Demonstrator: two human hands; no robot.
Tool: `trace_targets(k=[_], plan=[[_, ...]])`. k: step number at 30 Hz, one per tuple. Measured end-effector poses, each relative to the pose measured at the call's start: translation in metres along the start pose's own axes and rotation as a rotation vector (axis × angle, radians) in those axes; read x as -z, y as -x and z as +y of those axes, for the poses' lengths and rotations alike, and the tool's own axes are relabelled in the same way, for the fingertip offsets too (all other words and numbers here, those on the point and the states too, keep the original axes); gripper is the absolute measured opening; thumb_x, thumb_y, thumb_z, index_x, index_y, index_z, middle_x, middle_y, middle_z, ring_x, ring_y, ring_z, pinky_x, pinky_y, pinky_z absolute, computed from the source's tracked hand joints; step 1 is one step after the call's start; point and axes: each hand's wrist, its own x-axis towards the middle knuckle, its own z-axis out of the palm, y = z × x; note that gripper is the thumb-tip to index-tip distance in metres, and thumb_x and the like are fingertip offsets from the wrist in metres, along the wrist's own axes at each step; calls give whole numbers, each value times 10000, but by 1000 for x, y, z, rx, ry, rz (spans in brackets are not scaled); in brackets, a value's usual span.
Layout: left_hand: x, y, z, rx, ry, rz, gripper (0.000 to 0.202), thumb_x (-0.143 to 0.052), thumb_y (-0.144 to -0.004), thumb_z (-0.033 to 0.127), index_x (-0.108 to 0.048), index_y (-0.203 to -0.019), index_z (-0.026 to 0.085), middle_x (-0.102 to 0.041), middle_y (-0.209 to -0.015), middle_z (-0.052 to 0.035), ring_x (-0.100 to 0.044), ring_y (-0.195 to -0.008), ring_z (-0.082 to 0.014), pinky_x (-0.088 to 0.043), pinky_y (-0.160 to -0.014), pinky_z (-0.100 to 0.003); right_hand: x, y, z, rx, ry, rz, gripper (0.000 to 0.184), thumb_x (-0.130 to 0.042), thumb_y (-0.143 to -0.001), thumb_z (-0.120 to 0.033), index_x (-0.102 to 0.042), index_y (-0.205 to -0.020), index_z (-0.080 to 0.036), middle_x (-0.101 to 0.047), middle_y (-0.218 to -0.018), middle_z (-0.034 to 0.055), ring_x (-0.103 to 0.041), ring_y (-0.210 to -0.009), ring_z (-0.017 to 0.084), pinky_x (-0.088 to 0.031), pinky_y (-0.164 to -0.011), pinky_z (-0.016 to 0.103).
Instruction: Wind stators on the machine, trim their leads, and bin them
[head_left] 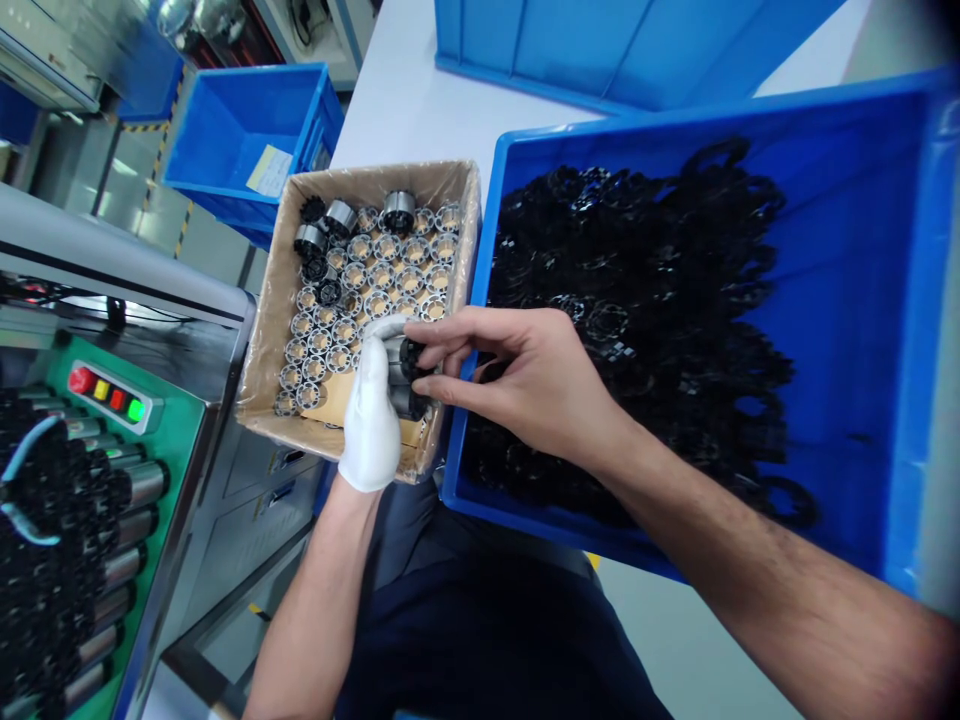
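Snugly, cylinder (397, 368) in left hand (373, 410)

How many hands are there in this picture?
2. The left hand, in a white glove, is cupped round a metal part over the carton. The bare right hand pinches a black piece at that part's end. No others show.

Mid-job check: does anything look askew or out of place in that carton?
Yes: a few black-ended cylinders in the far-left corner of the carton look tilted, unlike the bare metal rings standing in rows. I can't make out any damage.
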Motion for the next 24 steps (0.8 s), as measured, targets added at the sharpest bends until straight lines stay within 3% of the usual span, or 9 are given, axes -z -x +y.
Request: trace_targets(k=[7,10,14,19,24], plan=[[2,0,1,23,-20,0,584,-620,-1078,854,-836,-1236,335,-837,-1331,-33,-746,-1396,-291,-557,-1336,-479,-1,0,2,-3,-23,1,379,-996,-838,-174,-950,-1215,-185,-882,-949,51,-742,-753,130,-662,-726,263],[2,1,2,-5,-63,-15,568,-594,-1102,834,-832,-1249,340,-830,-1359,-29,-725,-1432,-274,-508,-1371,-460,0,0,3,-73,-102,-8,434,-1058,-787,-228,-951,-1203,-167,-880,-933,66,-760,-765,148,-685,-738,282],[1,2,5,-45,-71,-12,547,-518,-1163,773,-827,-1251,330,-827,-1312,-32,-755,-1334,-244,-569,-1275,-412,-2,-1,3,-158,-179,-5,514,-1118,-719,-277,-949,-1184,-139,-872,-903,74,-775,-773,159,-698,-752,289],[1,2,7,-53,-58,4,495,-564,-1162,731,-829,-1240,319,-830,-1291,-25,-758,-1313,-242,-585,-1222,-368,-3,0,0,-148,-143,23,492,-1091,-743,-255,-946,-1198,-137,-867,-904,68,-710,-717,124,-644,-705,261],[3,-3,6,-92,-143,-10,406,-606,-1161,626,-828,-1144,287,-825,-1241,-48,-750,-1303,-276,-542,-1274,-414,-1,2,-1,-108,-40,1,380,-980,-825,-188,-941,-1198,-130,-858,-916,59,-595,-640,83,-559,-634,251]])
